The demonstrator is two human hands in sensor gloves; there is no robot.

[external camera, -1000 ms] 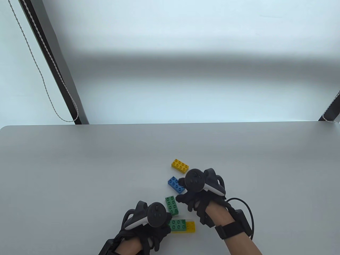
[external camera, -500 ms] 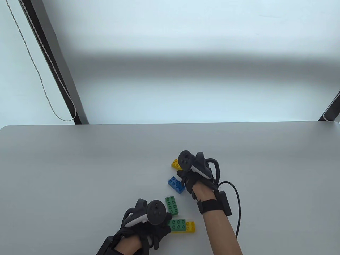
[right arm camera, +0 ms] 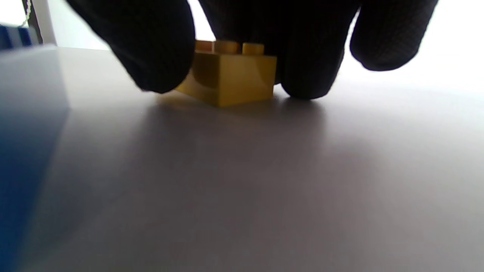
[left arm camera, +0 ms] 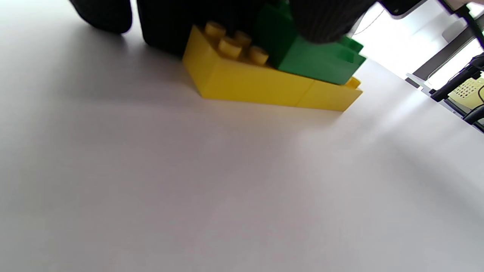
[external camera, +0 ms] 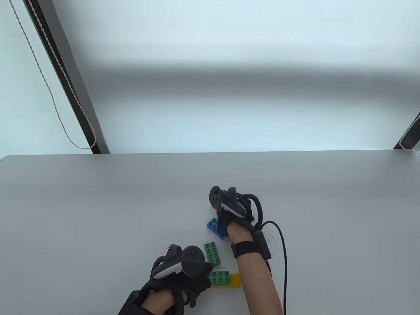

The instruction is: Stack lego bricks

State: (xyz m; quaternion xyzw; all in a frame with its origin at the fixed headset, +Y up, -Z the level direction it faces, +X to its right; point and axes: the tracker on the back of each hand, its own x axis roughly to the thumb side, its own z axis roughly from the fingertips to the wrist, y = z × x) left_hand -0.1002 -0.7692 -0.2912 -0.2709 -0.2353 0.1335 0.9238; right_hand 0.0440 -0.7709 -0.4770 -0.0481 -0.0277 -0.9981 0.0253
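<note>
My left hand [external camera: 204,279] rests at the near edge of the table and holds a stack: a green brick [external camera: 220,277] pressed onto a long yellow base [external camera: 235,280]. In the left wrist view my fingers [left arm camera: 325,19] press on the green brick [left arm camera: 317,62] above the yellow base [left arm camera: 264,83]. My right hand [external camera: 220,210] covers the far yellow brick, which is hidden in the table view. In the right wrist view that yellow brick [right arm camera: 230,77] sits on the table, pinched between my thumb [right arm camera: 151,45] and a finger [right arm camera: 310,56].
A loose green brick [external camera: 212,253] lies between the hands. A blue brick [external camera: 215,227] lies just under my right wrist and fills the left edge of the right wrist view [right arm camera: 22,113]. The grey table [external camera: 98,213] stretches left, right and far.
My right hand moved away from the green brick, past the blue one, and came down over the far yellow brick, closing its fingers around it. My left hand and the stack stayed still.
</note>
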